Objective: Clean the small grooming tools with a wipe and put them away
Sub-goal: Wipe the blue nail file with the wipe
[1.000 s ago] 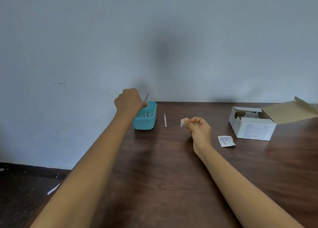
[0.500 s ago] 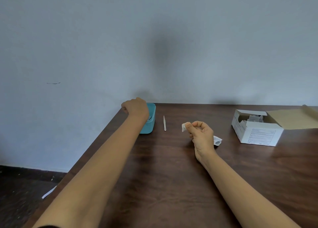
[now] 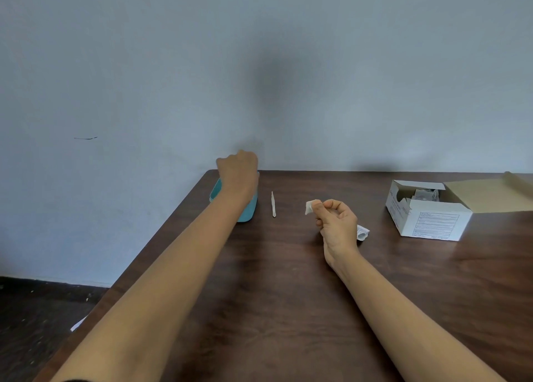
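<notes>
A teal container (image 3: 246, 213) stands near the table's far left corner. My left hand (image 3: 238, 171) hovers over it as a fist seen from the back; the fingers point down into the container and are hidden, so I cannot see whether they hold a tool. A slim pale grooming tool (image 3: 273, 204) lies on the table just right of the container. My right hand (image 3: 336, 223) is raised above the table's middle and pinches a small white wipe (image 3: 310, 207) between thumb and forefinger.
A torn wipe packet (image 3: 362, 233) lies behind my right hand. An open white box of packets (image 3: 432, 220), its brown flap folded out to the right, stands at the right. The dark wooden table (image 3: 274, 309) ends close to the wall; its left edge drops to the floor.
One second ago my left hand held a thin metal tool above the teal container. It has since lowered onto the container and the tool is out of sight. My right hand has kept still with the wipe.
</notes>
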